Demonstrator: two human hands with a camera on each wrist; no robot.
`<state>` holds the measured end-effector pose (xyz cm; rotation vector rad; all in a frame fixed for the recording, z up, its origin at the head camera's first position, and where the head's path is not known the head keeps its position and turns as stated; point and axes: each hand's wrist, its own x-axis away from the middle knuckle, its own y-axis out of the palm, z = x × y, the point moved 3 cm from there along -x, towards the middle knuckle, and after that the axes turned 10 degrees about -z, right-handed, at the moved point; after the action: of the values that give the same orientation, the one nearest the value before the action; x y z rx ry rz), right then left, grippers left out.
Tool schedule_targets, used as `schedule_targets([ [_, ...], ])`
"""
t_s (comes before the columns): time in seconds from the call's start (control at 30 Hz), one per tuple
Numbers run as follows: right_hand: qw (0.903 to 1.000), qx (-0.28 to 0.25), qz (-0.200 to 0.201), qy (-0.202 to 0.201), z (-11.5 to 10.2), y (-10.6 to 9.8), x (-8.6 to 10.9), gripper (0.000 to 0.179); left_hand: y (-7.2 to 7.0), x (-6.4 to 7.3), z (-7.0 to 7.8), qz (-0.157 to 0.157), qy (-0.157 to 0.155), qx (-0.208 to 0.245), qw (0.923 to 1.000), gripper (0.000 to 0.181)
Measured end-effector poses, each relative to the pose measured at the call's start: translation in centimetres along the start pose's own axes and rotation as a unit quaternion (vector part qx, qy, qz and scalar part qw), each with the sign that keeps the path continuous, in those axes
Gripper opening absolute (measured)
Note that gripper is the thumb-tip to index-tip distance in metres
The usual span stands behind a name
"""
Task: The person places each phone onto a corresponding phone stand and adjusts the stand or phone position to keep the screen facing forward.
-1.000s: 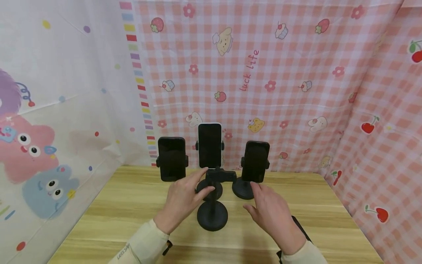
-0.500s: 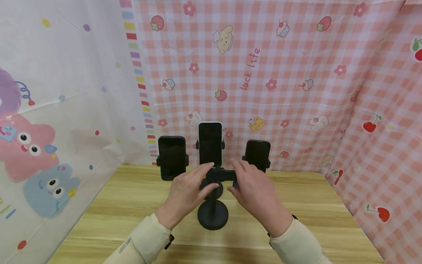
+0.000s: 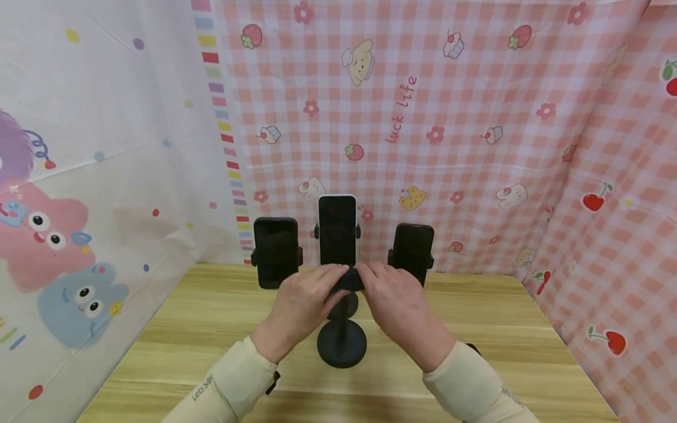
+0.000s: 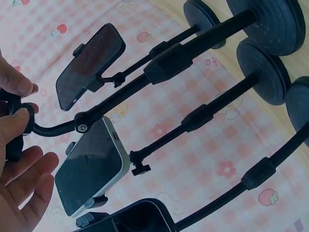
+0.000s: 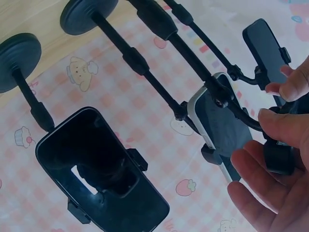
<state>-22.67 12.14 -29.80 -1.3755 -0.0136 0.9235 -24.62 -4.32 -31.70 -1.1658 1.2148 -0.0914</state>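
In the head view a black phone stand (image 3: pixel 341 346) stands nearest, its clamp (image 3: pixel 353 279) without a phone in it. My left hand (image 3: pixel 301 305) grips the clamp's left side between thumb and fingers. From the right my right hand (image 3: pixel 399 305) grips its other side, and both hands' fingertips nearly meet at the top. Most of the clamp is hidden under the hands. The left wrist view shows my left thumb (image 4: pixel 14 126) against the black clamp, above the stand's curved neck (image 4: pixel 53 129). In the right wrist view my right thumb (image 5: pixel 280 128) presses the same clamp.
Three more stands hold phones behind: a dark phone (image 3: pixel 276 252) at left, a white-framed phone (image 3: pixel 337 229) in the middle, another dark phone (image 3: pixel 415 249) at right. They stand on a wooden table (image 3: pixel 174 335); patterned cloth (image 3: pixel 449 88) hangs behind and at both sides.
My right hand has moved left from beside the right-hand phone stand and taken hold of the clamp. My left hand stays at the clamp, its fingers slightly farther over it.
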Motion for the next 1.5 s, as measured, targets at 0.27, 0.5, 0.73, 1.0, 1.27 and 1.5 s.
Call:
schedule_targets([
  [0.27,0.9998,0.001,-0.019,0.004,0.1,0.0,-0.2,0.036,-0.2,-0.4,0.1,-0.016,0.006,-0.042,0.9990,0.045],
  [0.5,0.9983,0.018,-0.055,0.005,0.2,-0.5,-0.8,0.029,-0.5,-0.8,0.0,-0.039,0.013,-0.062,0.9973,0.041],
  [0.73,0.9950,0.023,-0.098,0.006,0.7,-1.0,-1.8,0.023,-0.8,-1.4,-0.3,-0.067,0.008,-0.051,0.9964,0.037],
  [1.0,0.9902,-0.015,-0.139,0.002,1.4,-1.4,-2.7,0.021,-1.5,-2.3,-0.5,-0.104,-0.003,-0.038,0.9938,0.034],
  [1.27,0.9830,-0.051,-0.175,0.020,1.7,-1.8,-3.2,0.018,-1.8,-2.6,-0.8,-0.135,-0.016,-0.028,0.9903,0.030],
  [1.5,0.9886,-0.044,-0.142,0.021,1.6,-1.3,-2.5,0.020,-1.7,-2.3,-0.7,-0.126,-0.023,-0.026,0.9915,0.037],
])
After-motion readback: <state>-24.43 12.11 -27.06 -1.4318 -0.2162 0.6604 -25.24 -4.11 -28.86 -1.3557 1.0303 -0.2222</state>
